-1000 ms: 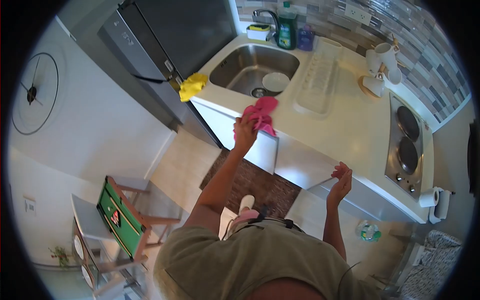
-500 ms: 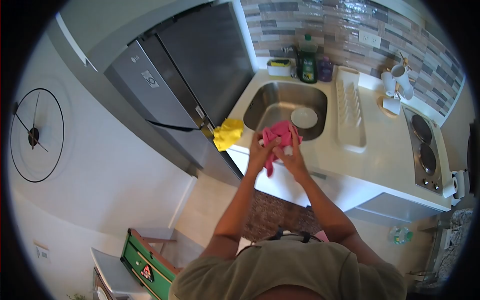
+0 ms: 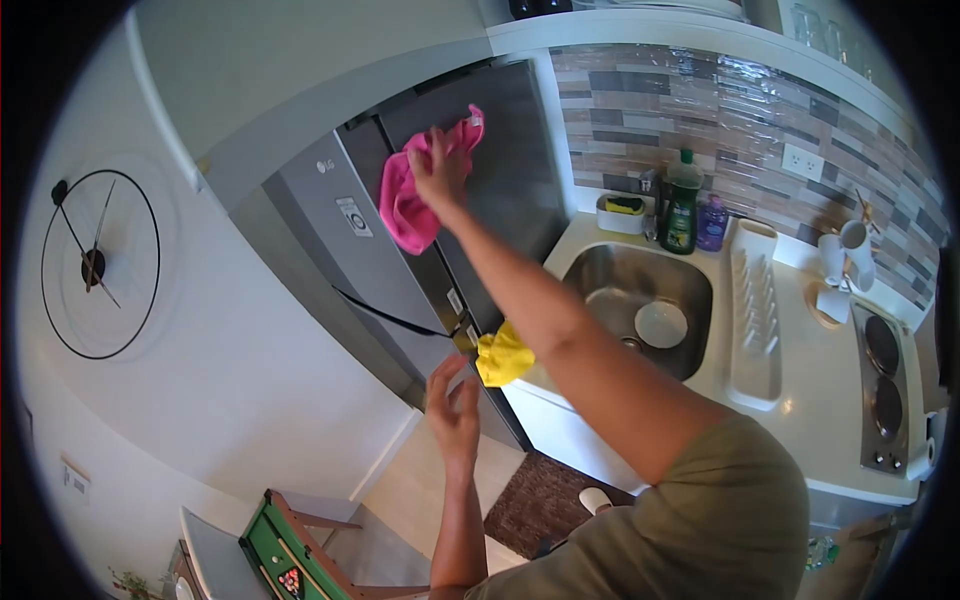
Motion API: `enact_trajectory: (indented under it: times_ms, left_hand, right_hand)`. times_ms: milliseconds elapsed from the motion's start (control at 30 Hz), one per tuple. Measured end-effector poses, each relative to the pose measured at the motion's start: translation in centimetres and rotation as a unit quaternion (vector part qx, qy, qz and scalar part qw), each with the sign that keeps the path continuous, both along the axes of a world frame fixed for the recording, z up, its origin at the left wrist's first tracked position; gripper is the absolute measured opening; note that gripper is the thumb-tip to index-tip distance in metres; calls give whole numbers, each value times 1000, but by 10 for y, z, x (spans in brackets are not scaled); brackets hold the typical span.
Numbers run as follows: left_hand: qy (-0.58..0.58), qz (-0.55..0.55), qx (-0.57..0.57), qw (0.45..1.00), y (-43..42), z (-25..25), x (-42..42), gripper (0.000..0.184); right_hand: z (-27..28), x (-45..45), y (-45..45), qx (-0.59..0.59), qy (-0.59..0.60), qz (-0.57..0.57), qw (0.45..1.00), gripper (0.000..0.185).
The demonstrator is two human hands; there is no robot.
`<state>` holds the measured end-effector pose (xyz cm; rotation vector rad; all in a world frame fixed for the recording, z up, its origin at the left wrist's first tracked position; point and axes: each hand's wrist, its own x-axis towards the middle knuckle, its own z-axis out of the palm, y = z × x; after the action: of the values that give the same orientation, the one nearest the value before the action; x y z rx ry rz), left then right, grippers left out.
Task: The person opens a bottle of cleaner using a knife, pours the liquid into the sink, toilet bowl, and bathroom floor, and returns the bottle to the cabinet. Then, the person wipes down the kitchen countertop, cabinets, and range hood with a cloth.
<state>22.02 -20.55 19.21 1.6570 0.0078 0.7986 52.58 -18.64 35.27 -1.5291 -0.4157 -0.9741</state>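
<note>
My right hand (image 3: pixel 438 175) presses a pink cloth (image 3: pixel 405 205) against the upper side of the grey refrigerator (image 3: pixel 510 150), its fingers bent over the fabric. One corner of the cloth sticks up past the hand, and the rest drapes below it. My left hand (image 3: pixel 455 405) hangs in the air with nothing in it, fingers curved and apart. It is nearest to the yellow cloth (image 3: pixel 505 357), which lies bunched on the counter's corner beside the refrigerator.
A steel sink (image 3: pixel 585 265) holds a white dish (image 3: pixel 661 325). Behind it stand a green soap bottle (image 3: pixel 681 205), a purple bottle (image 3: pixel 712 223) and a sponge holder (image 3: pixel 620 218). A dish rack (image 3: pixel 752 310) and a cooktop (image 3: pixel 870 455) are to the right. A brown mat (image 3: pixel 525 505) lies on the floor.
My right hand has carried the pink cloth from in front of the sink up to the refrigerator. My left hand has let go of it and moved left. The view has turned left.
</note>
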Motion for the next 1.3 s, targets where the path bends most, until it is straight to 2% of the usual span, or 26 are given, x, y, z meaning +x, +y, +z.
enact_trajectory:
  times_ms: [33,67,100,133,167,200,233,267,300,333,400,433,467,500,533,567,633,700,767,833,867,900,933,1000,1067,1300]
  left_hand:
    - [-9,38,38,999,4,5,-4,25]
    - [-13,65,46,997,10,10,-6,26]
    - [-14,92,57,994,18,17,-10,27]
    - [-9,119,62,991,24,28,-12,27]
    - [-10,146,55,988,30,40,-12,29]
    - [-36,163,34,985,35,53,-10,28]
    - [-44,193,61,978,36,74,-8,27]
    - [-95,203,79,971,37,90,-4,26]
    - [-126,212,111,963,35,111,-2,26]
    - [-139,255,145,946,31,128,1,25]
    - [-178,278,212,920,29,146,12,23]
    - [-191,273,207,920,24,147,20,23]
    - [-168,254,206,930,18,147,30,21]
    - [-142,233,205,940,10,147,43,20]
    - [-129,196,183,955,-1,148,59,18]
    - [-132,148,167,966,-7,146,76,18]
    - [-146,74,112,980,-29,148,112,19]
    - [-169,59,132,975,-43,153,136,18]
    - [-193,49,165,966,-55,160,150,15]
    - [-201,25,158,966,-60,165,161,15]
    - [-205,6,162,965,-61,166,165,16]
    - [-206,-4,158,966,-62,168,168,16]
    - [-208,-37,134,968,-65,170,170,14]
    - [-211,-94,105,967,-77,181,173,14]
    - [-205,-137,52,968,-87,195,174,15]
    - [-213,-217,40,952,-112,216,166,15]
  right_hand:
    - [-21,8,14,-27,-39,-79,996,61]
    - [-39,0,10,35,-82,-60,994,54]
    - [-66,3,14,83,-77,-91,989,51]
    - [-104,15,17,97,-48,-106,988,47]
    - [-145,39,19,136,31,-85,987,41]
    - [-196,57,22,123,101,-78,984,46]
    - [-243,82,24,197,99,-36,975,51]
    - [-292,110,45,147,303,-130,933,54]
    - [-316,134,61,92,491,-215,839,56]
    - [-304,149,58,97,484,-218,842,56]
    - [-266,185,42,196,607,-143,757,58]
    - [-247,209,39,202,596,-147,763,58]
    - [-224,235,35,433,427,45,793,55]
    - [-204,259,27,605,207,236,732,52]
    - [-154,228,1,404,119,121,899,43]
    - [-109,203,-22,229,11,-65,971,35]
    - [-49,150,-81,23,-127,-11,992,42]
    - [11,95,-131,-46,-248,90,963,51]
    - [70,48,-181,-100,-334,35,936,45]
    - [131,27,-232,-222,-380,-194,877,36]
    - [155,20,-255,-290,-334,-288,850,33]
    - [174,25,-275,-317,-336,-355,813,32]
    - [183,33,-286,-322,-328,-367,809,32]
    - [185,55,-320,-419,-291,-380,771,30]
    - [183,50,-339,-483,-323,-423,695,33]
    - [168,-30,-452,-459,-287,-473,695,41]
